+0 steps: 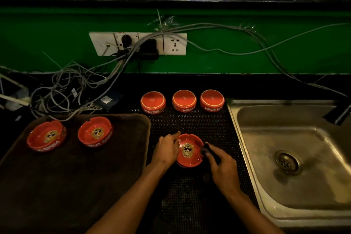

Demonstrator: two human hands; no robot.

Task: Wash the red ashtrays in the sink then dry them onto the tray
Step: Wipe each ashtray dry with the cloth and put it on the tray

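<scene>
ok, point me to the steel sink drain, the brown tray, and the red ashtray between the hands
round steel sink drain (288, 161): head view, on the strainer centre
dark brown tray (76, 176): head view, on its bare floor
red lion-print ashtray (189, 151): head view, on the lion print inside

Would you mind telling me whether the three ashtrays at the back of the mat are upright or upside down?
Upside down: the three back ashtrays show flat bases, with their side lettering inverted.
</scene>
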